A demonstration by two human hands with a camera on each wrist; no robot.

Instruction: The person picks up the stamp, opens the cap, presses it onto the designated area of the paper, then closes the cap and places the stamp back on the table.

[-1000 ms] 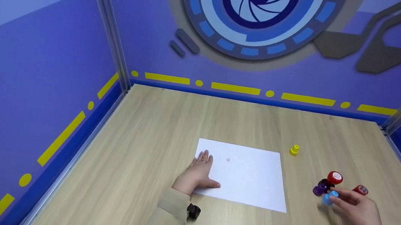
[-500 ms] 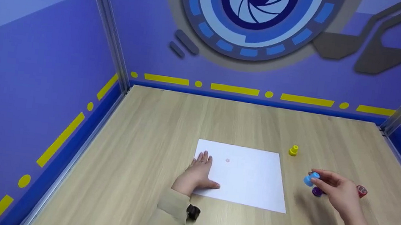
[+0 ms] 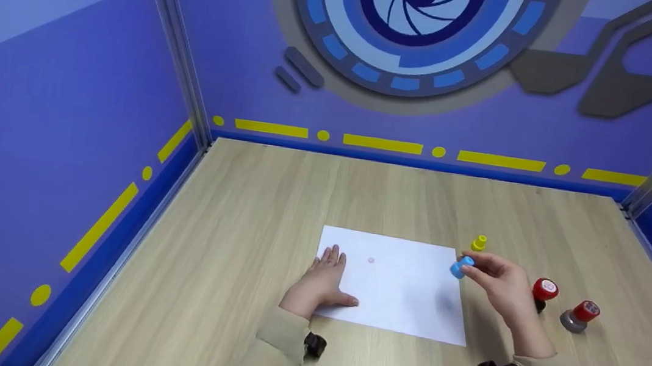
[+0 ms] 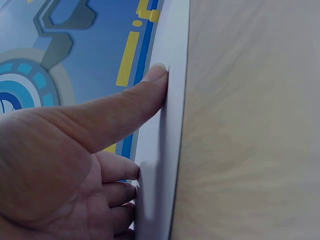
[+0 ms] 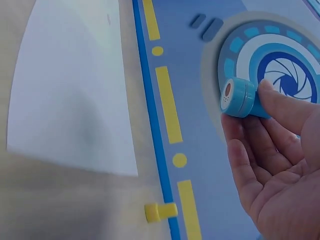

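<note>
Moved leftward since the earlier head frames: right hand [image 3: 501,284], with its small light-blue plastic stepped cylinder [image 3: 462,267], now raised near the right edge of a white rectangular paper sheet [image 3: 412,291]. Right grip: thumb and fingertips pinched on cylinder; right wrist view alone shows its marked end face [image 5: 227,95]. Left hand [image 3: 320,284]: fingers straight, resting on sheet. Yellow stepped cylinder [image 3: 479,243] on pale wood-grain desk [image 3: 249,211].

Table [image 3: 262,200]: flat top, pale wood grain. Directly on it: white paper sheet [image 3: 405,296], one, lying flat, small pinkish mark in upper left area; yellow stamp [image 3: 479,243], one, upright, just off sheet's far right corner; red-and-black stamp [image 3: 546,288], one, right of sheet, base partly hidden; red-and-grey stamp [image 3: 579,316], one, grey base down, farthest right.
</note>
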